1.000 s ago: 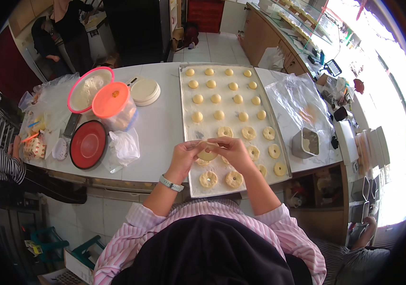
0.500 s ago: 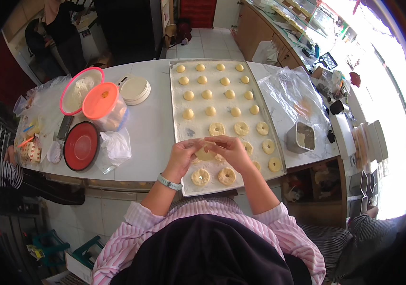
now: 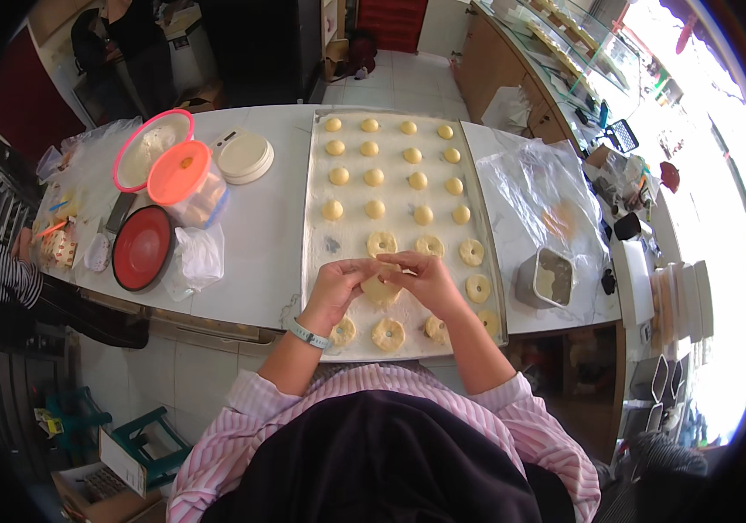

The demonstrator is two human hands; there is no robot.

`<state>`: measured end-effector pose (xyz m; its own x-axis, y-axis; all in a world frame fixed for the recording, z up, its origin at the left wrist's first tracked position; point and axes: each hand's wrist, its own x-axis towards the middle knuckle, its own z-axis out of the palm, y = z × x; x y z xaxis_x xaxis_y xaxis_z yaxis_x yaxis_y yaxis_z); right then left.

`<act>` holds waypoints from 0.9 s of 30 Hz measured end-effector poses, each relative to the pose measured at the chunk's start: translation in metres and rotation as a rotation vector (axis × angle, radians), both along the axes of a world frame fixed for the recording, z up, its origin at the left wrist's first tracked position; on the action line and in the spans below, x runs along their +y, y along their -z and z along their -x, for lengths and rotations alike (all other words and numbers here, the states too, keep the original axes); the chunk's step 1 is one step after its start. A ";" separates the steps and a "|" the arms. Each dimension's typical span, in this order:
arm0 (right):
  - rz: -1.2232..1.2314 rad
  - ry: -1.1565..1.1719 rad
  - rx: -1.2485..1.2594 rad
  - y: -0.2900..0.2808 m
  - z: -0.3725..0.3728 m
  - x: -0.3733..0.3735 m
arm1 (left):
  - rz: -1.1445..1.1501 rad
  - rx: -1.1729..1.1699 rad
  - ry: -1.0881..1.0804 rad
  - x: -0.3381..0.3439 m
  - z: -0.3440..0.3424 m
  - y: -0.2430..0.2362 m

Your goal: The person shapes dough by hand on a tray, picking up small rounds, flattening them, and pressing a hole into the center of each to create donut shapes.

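Over the near half of a large baking tray (image 3: pixel 319 228), my left hand (image 3: pixel 336 288) and my right hand (image 3: pixel 425 281) meet with fingers pinched together. Between them hangs a pale yellow piece of dough (image 3: pixel 381 289), gripped at its upper edge by both sets of fingertips; its centre is partly covered by my fingers. Flattened dough rings with holes, such as a dough ring (image 3: pixel 388 334) just below my hands, lie on the near part of the tray. Rows of round dough balls (image 3: pixel 374 209) fill the far part.
Left of the tray stand a white scale (image 3: pixel 246 159), an orange-lidded tub (image 3: pixel 179 173), a pink-rimmed bowl (image 3: pixel 160 138), a red-and-black round pan (image 3: pixel 143 248) and a plastic bag (image 3: pixel 197 260). To the right lie plastic sheeting (image 3: pixel 525 179) and a square tin (image 3: pixel 549 281). Another person (image 3: pixel 5 272) sits at left.
The whole view has shifted slightly, so the tray appears further left under my hands. Both hands still pinch the dough, whose flat round shape now shows more below my fingers.
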<state>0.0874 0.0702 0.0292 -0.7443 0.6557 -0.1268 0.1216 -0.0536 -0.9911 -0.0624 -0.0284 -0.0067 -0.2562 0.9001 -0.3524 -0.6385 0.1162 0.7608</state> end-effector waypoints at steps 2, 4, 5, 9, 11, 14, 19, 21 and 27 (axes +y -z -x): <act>-0.023 -0.006 -0.009 -0.004 -0.002 0.009 | 0.014 -0.006 -0.079 0.004 -0.003 -0.003; -0.048 0.005 -0.068 -0.002 -0.008 0.020 | 0.013 -0.011 -0.062 0.009 -0.009 -0.003; -0.065 -0.031 -0.045 -0.002 -0.009 0.022 | 0.004 -0.006 -0.009 0.012 -0.011 -0.002; -0.055 -0.059 -0.069 -0.002 -0.015 0.032 | -0.037 -0.010 -0.163 0.019 -0.022 -0.003; -0.023 -0.066 -0.078 -0.002 -0.017 0.037 | -0.020 -0.012 -0.060 0.021 -0.021 -0.007; -0.018 -0.125 -0.050 -0.001 -0.019 0.035 | 0.025 -0.002 -0.037 0.024 -0.025 -0.002; -0.029 -0.045 -0.064 0.004 -0.023 0.044 | 0.023 -0.019 -0.085 0.027 -0.031 -0.002; -0.036 -0.115 -0.019 0.007 -0.023 0.038 | 0.068 0.046 0.064 0.026 -0.029 -0.004; -0.004 -0.098 -0.099 -0.003 -0.022 0.036 | 0.047 -0.035 -0.020 0.023 -0.032 -0.009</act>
